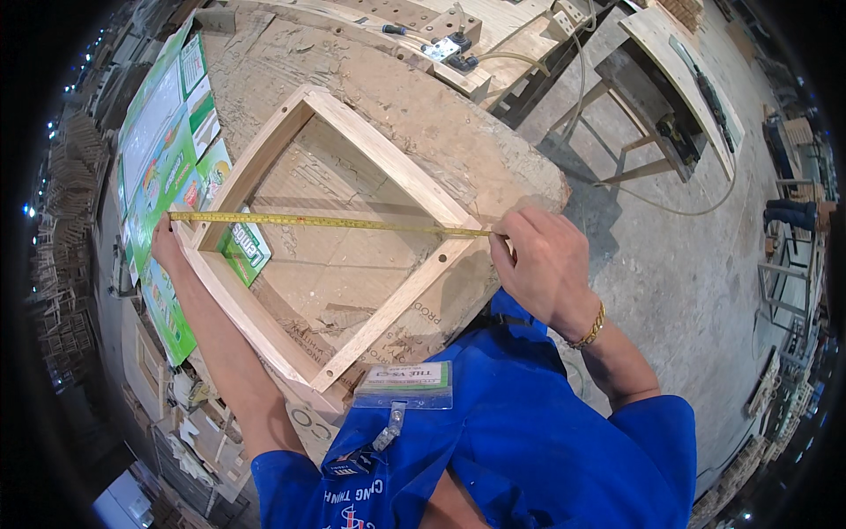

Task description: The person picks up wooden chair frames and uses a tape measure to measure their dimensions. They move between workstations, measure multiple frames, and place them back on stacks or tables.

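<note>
A light wooden frame (379,152) with four joined rails lies on the cardboard-covered bench before me. Across it, from its left corner to its right corner, runs a yellow measuring tape (335,222), pulled straight. My left hand (165,242) is closed on the tape's left end, beside the frame's left corner. At the right corner, my right hand (545,263) is curled with thumb and fingers pinching the tape; the rest of the tape inside that hand is hidden. Dark round holes show in the frame's right rail (397,304).
Worn brown cardboard (458,145) covers the bench, with green printed carton sheets (167,150) along its left side. Beyond stands a wooden worktop (520,26) holding an air-hose fitting (454,51). A small table (687,79) carries a long tool. A hose (687,212) curves over the concrete floor.
</note>
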Action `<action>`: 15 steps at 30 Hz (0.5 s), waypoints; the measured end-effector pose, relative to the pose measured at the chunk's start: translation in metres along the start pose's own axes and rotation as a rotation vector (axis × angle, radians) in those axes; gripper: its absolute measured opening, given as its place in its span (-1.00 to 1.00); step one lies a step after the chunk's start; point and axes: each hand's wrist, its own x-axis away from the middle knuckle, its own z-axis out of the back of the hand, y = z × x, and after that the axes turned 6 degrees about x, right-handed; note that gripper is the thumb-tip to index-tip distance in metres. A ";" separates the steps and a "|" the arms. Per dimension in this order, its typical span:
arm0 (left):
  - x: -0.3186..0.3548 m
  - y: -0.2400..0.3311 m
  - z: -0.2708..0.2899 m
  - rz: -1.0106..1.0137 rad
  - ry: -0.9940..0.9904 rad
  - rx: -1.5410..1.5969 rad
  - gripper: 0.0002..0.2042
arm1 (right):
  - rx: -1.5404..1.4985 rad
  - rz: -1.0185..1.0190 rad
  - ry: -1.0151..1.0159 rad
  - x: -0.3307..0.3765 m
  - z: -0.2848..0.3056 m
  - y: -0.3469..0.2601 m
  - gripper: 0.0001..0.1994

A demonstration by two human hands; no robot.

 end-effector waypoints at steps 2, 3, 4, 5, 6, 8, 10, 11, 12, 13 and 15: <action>0.001 -0.002 -0.001 0.020 0.009 -0.019 -0.85 | -0.004 -0.005 0.002 0.000 -0.002 0.000 -0.89; 0.001 -0.004 -0.002 0.028 0.017 -0.038 -0.84 | -0.004 -0.008 0.002 0.000 -0.002 -0.001 -0.89; -0.001 -0.003 -0.002 0.027 0.025 -0.058 -0.84 | -0.007 -0.013 -0.001 0.000 -0.001 0.000 -0.90; -0.002 -0.002 -0.002 0.021 0.021 -0.079 -0.84 | -0.009 -0.018 -0.005 0.000 0.000 0.000 -0.90; -0.002 -0.003 -0.002 0.015 0.018 -0.100 -0.84 | -0.010 -0.022 -0.009 0.000 0.001 0.000 -0.90; -0.006 0.001 0.002 0.017 0.006 -0.122 -0.84 | -0.023 -0.018 0.003 -0.001 0.002 0.002 -0.90; -0.008 0.004 0.012 0.051 -0.006 -0.123 -0.84 | -0.053 -0.015 -0.010 -0.002 0.002 0.001 -0.93; -0.006 0.010 0.012 0.027 0.004 -0.035 -0.83 | -0.079 -0.025 -0.022 -0.003 0.003 0.002 -0.95; -0.001 0.015 0.013 -0.001 0.016 0.052 -0.83 | -0.108 -0.030 -0.034 -0.003 0.004 0.003 -0.95; 0.005 0.021 0.010 -0.028 0.023 0.140 -0.82 | -0.167 -0.053 -0.053 -0.005 0.005 0.005 -0.93; 0.023 0.050 -0.004 0.056 -0.005 0.371 -0.83 | -0.251 -0.116 -0.093 -0.008 0.007 0.012 -0.90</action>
